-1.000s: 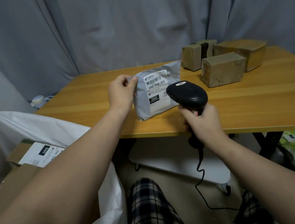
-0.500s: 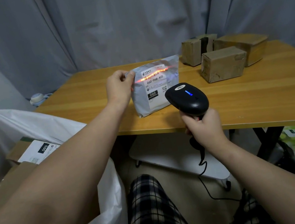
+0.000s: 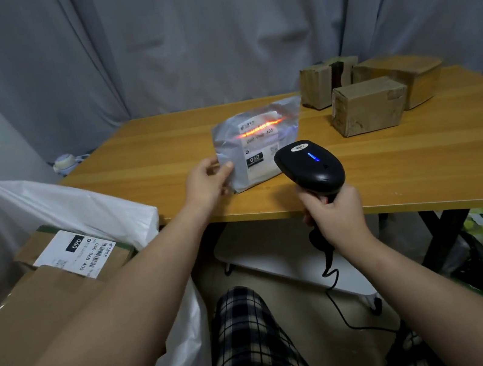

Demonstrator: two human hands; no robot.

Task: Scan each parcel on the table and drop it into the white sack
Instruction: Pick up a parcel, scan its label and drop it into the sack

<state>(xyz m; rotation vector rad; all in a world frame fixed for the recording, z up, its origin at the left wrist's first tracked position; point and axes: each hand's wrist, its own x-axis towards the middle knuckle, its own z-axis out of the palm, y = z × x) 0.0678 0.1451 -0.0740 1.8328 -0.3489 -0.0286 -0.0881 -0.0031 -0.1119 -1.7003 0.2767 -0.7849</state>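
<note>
A grey plastic mailer parcel (image 3: 258,145) with a white label stands tilted on the wooden table (image 3: 421,159). My left hand (image 3: 207,185) pinches its lower left edge. My right hand (image 3: 333,215) grips the handle of a black barcode scanner (image 3: 311,166), whose blue light is on. An orange scan line glows across the label's barcode. The white sack (image 3: 78,207) gapes open at the left, with cardboard parcels (image 3: 63,254) inside it.
Three brown cardboard boxes (image 3: 368,105) sit at the table's back right. The scanner's cable (image 3: 334,288) hangs down to the floor. A white low stand (image 3: 281,259) is under the table. Grey curtains close the back. My checked trouser legs are below.
My left hand slid from the mailer's upper left corner down to its lower left edge. The scan line lit up on the label and stays lit.
</note>
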